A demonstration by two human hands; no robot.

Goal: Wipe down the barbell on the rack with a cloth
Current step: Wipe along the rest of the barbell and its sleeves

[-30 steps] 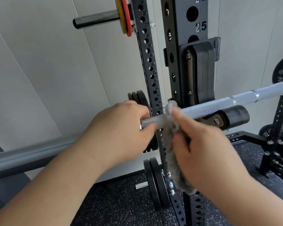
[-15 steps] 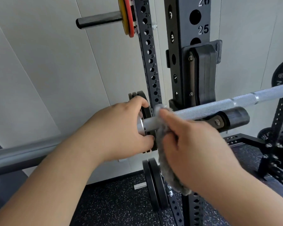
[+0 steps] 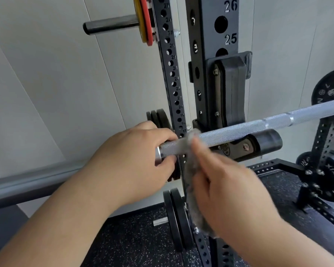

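I note a pale grey panelled wall [image 3: 56, 83], seams slanting. Floor [image 3: 133, 243]: black rubber, white-speckled. Black plates [image 3: 328, 91] stored at right. Light soft, even.

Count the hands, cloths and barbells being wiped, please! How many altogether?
Hands: 2 (left hand, right hand)
Cloths: 1 (cloth)
Barbells: 1 (barbell)
Total: 4
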